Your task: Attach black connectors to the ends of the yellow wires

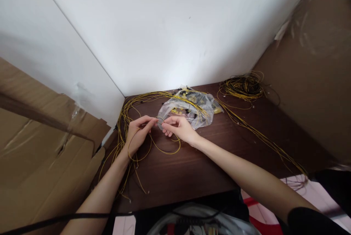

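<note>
Over the dark wooden table, my left hand [139,131] pinches a thin yellow and black wire [168,153], its thumb and fingertips pressed together. Close on its right, my right hand [179,129] is also closed on the wire, near its end. The wire hangs in loops below both hands. What sits right at the fingertips is too small to make out. Just behind my hands lies a clear plastic bag [207,118] with small yellow and black parts. A long bundle of yellow and black wires [149,96] runs over the bag and curves down past my left hand.
A coiled heap of wires [244,86] lies at the back right. Another wire strand [270,140] stretches to the table's front right edge. Cardboard stands at the left [41,161] and right [307,63], with a white wall [170,30] behind. A clear container [205,220] is below the near edge.
</note>
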A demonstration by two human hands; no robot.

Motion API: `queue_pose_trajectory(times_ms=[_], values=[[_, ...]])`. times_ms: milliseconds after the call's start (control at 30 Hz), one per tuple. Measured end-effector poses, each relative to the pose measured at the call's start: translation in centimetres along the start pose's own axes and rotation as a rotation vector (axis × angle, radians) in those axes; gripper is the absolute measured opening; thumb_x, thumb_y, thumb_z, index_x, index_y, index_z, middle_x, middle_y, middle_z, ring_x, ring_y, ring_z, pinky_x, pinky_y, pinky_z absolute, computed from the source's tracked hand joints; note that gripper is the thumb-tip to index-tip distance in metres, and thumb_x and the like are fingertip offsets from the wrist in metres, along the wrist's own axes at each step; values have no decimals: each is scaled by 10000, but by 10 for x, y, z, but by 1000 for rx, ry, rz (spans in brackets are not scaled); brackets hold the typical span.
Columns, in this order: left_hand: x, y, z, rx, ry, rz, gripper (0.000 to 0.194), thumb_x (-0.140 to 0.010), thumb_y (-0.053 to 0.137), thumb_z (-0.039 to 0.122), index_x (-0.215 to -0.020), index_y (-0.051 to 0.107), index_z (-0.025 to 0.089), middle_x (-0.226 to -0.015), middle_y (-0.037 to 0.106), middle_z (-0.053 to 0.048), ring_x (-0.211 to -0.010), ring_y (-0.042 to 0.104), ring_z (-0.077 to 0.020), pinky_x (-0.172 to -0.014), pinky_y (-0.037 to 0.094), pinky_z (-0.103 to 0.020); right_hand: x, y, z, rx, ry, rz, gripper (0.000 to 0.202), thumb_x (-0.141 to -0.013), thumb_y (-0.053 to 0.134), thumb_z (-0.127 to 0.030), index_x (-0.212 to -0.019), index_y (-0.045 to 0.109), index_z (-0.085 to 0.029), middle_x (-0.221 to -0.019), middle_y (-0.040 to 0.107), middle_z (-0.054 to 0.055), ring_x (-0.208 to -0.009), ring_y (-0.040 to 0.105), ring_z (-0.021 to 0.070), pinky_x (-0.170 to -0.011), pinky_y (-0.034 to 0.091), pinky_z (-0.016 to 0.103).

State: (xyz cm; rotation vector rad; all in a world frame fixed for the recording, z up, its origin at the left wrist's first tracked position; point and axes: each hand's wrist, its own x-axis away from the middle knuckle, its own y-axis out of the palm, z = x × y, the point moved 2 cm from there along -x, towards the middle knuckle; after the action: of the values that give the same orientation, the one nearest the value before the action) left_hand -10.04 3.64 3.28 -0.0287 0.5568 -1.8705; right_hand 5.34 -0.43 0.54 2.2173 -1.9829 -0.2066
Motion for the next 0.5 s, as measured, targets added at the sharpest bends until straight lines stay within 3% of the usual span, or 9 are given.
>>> queue_pose_trajectory(times_ms=[167, 333, 500], values=[[1, 5, 1, -50, 80, -32, 167, -777, 593, 300, -800, 692, 167, -749, 591, -16, -567, 473, -78, -500, 374, -188, 0, -1, 0, 37, 15, 30, 198, -674, 671, -307, -705, 579, -135, -548, 559, -27, -458, 477, 64, -442, 401, 200], [0, -2, -2, -30, 93, 57, 223, -755, 622, 290, -953, 655, 192, -805, 568, -11, -570, 454, -74, -508, 384, -189, 0, -1, -2, 32, 23, 77, 183, -677, 663, -290, -669, 569, -134, -535, 550, -26, -446, 468, 64, -427, 395, 200], [0, -6, 0, -33, 129, 128, 181, -739, 633, 293, -880, 668, 185, -861, 563, -34, -677, 500, -107, -525, 402, -190, 0, -1, -4, 19, 32, 84, 168, -678, 658, -279, -668, 571, -135, -534, 546, -27, -450, 469, 61, -425, 393, 194]])
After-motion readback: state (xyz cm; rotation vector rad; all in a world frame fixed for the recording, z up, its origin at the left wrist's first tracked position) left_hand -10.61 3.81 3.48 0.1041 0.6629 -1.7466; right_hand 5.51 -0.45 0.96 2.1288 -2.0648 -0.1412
